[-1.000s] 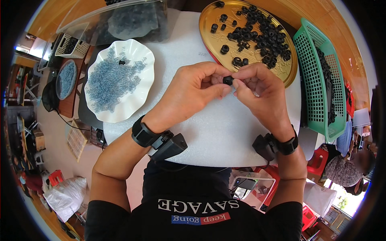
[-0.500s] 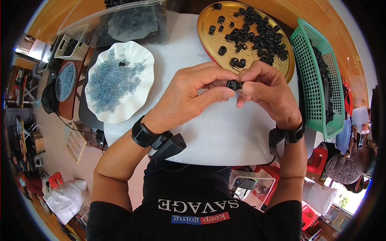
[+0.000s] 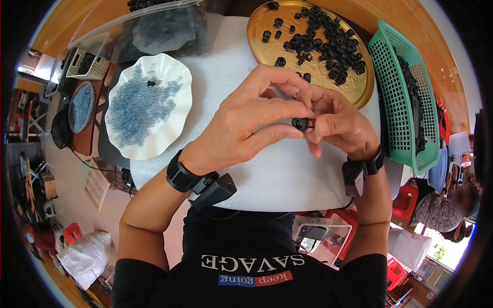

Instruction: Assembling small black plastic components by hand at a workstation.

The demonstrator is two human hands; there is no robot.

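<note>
Between my two hands is a small round black plastic part (image 3: pixel 300 124) with a hole facing up toward me. The thumb and index finger of my left hand (image 3: pixel 241 123) pinch it from the left. My right hand (image 3: pixel 341 120) grips its right end, where a short narrow piece shows between the part and my thumb. Beyond my hands, many similar black parts (image 3: pixel 336 49) lie loose on a round gold tray (image 3: pixel 257 38). At the left, a white scalloped plate (image 3: pixel 181 110) holds a heap of small clear bluish pieces (image 3: pixel 138 108), with one black piece on top.
A green plastic basket (image 3: pixel 398 97) with black parts stands along the right edge. A clear plastic bin (image 3: pixel 118 38) sits at the back left. Farther left are a white basket (image 3: pixel 77 64) and a bowl of bluish pieces (image 3: pixel 82 105). Another person (image 3: pixel 439 213) is at far right.
My left fingers have lifted and spread over the part while the pinch holds. The part has tilted and moved slightly nearer to me. The table scene has shifted slightly left.
</note>
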